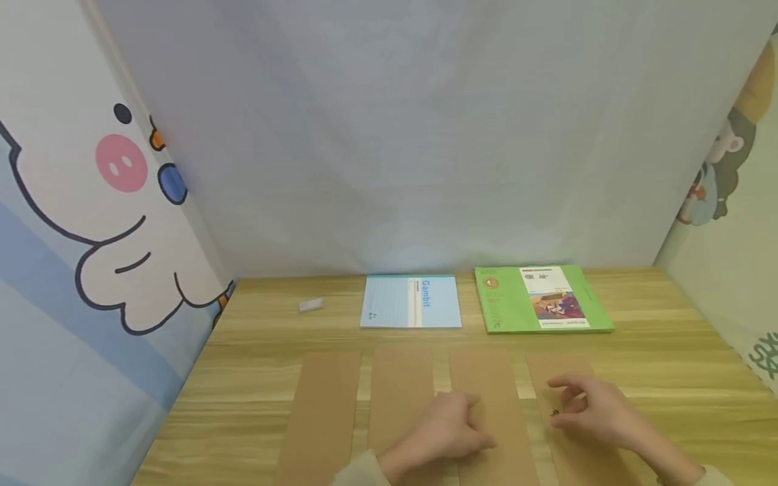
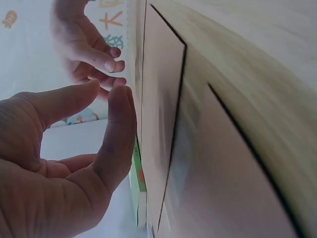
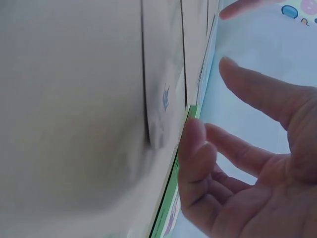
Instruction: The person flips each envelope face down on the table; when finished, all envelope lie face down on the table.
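Several flat brown strips (image 1: 322,412) lie side by side on the wooden table. Over the two middle strips is my left hand (image 1: 446,428), its thumb and index finger bent toward each other. The left wrist view shows nothing between the fingertips of this hand (image 2: 74,168). Beside the rightmost strip (image 1: 583,452) my right hand (image 1: 598,408) has its thumb and index finger apart, with the other fingers bent. A small dark mark or thing (image 1: 554,412) shows near its fingertips; the right wrist view shows it as a bluish patch (image 3: 166,97) on the strip, apart from the hand.
Behind the strips lie a light blue notebook (image 1: 389,304) and a green book (image 1: 504,307). A small whitish block (image 1: 311,305) is at the back left. A pale curtain (image 1: 413,148) hangs behind the table, with printed panels on both sides.
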Action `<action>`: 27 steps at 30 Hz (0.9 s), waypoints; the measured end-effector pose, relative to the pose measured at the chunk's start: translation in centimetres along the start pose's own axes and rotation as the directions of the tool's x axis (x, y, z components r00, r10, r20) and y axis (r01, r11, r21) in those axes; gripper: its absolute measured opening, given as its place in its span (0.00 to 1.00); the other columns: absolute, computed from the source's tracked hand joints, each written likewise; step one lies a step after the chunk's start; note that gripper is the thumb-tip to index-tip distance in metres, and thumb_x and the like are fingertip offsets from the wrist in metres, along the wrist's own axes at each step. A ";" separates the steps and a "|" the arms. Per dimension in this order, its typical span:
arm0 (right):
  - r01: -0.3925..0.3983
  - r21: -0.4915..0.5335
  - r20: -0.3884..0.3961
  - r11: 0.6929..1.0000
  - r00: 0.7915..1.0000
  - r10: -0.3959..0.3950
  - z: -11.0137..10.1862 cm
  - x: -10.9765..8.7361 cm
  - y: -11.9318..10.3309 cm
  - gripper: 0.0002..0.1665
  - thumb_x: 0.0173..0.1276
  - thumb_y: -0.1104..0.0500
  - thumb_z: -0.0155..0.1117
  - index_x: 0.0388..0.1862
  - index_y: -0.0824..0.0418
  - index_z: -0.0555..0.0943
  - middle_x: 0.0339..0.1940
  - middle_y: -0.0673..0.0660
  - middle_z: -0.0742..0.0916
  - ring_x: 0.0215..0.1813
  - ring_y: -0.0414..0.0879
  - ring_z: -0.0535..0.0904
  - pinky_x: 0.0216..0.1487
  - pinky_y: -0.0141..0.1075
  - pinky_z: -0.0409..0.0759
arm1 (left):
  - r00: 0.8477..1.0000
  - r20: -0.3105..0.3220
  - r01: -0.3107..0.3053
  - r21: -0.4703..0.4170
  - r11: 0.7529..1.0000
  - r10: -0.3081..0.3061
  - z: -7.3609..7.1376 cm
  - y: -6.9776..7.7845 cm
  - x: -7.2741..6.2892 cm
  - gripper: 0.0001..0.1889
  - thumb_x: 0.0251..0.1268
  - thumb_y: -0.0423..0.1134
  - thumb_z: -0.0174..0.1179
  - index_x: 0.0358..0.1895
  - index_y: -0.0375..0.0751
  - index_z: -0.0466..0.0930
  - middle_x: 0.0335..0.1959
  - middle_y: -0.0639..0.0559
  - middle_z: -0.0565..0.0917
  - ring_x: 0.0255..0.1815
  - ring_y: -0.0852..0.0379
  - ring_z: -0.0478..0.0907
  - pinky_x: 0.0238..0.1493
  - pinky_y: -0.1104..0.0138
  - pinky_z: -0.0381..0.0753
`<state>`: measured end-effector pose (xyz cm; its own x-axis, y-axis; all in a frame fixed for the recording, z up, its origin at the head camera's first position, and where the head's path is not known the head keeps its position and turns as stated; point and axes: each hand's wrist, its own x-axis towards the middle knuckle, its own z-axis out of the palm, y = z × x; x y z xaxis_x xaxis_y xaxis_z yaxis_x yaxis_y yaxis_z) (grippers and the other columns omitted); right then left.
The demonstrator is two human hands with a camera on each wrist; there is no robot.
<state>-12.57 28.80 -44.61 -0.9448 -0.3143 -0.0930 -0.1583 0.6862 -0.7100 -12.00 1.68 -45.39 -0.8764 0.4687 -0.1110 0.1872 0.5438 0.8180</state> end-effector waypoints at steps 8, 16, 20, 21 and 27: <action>-0.108 -0.083 -0.006 0.991 0.994 0.108 -0.7 -0.5 1.0 0.42 0.45 0.53 0.80 0.57 0.70 0.73 0.36 0.57 0.81 0.37 0.50 0.78 0.36 0.45 0.79 | 0.998 0.028 0.052 -0.095 0.994 -0.050 1.4 1.3 1.8 0.27 0.47 0.35 0.73 0.53 0.29 0.77 0.08 0.58 0.74 0.08 0.61 0.74 0.17 0.73 0.74; -0.127 -0.140 -0.035 0.982 0.992 0.123 -1.4 -1.5 2.5 0.45 0.42 0.50 0.81 0.57 0.69 0.74 0.39 0.58 0.81 0.37 0.48 0.76 0.36 0.43 0.77 | 0.998 0.004 0.063 0.028 0.998 -0.063 2.3 2.4 2.7 0.32 0.45 0.40 0.75 0.57 0.35 0.78 0.08 0.62 0.74 0.09 0.66 0.72 0.24 0.76 0.73; -0.128 -0.152 -0.040 0.980 0.992 0.123 -1.8 -1.9 3.1 0.46 0.43 0.50 0.81 0.58 0.71 0.73 0.41 0.61 0.81 0.39 0.50 0.76 0.37 0.44 0.77 | 0.999 -0.012 0.036 0.082 0.996 -0.035 2.7 2.6 3.1 0.32 0.43 0.40 0.76 0.57 0.38 0.78 0.09 0.65 0.74 0.09 0.69 0.70 0.26 0.78 0.72; -0.138 -0.157 -0.039 0.978 0.990 0.134 -2.0 -2.0 3.2 0.46 0.43 0.51 0.81 0.58 0.71 0.73 0.42 0.62 0.82 0.40 0.51 0.77 0.38 0.46 0.77 | 0.999 -0.012 0.033 0.087 0.996 -0.032 2.8 2.6 3.2 0.32 0.42 0.40 0.77 0.56 0.39 0.79 0.10 0.66 0.74 0.10 0.69 0.70 0.26 0.78 0.72; -0.184 -0.157 -0.002 0.970 0.982 0.186 -2.6 -2.2 4.2 0.50 0.45 0.51 0.80 0.59 0.79 0.67 0.45 0.76 0.80 0.45 0.65 0.79 0.43 0.54 0.78 | 0.999 -0.012 0.054 0.136 0.989 -0.053 4.2 2.8 3.9 0.26 0.40 0.42 0.77 0.47 0.38 0.83 0.14 0.63 0.75 0.18 0.68 0.70 0.35 0.75 0.74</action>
<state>-11.86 34.10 -45.60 -0.9582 -0.1797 -0.2225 -0.0245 0.8268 -0.5619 -13.05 7.99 -45.89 -0.8903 0.4310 -0.1471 0.1983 0.6577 0.7267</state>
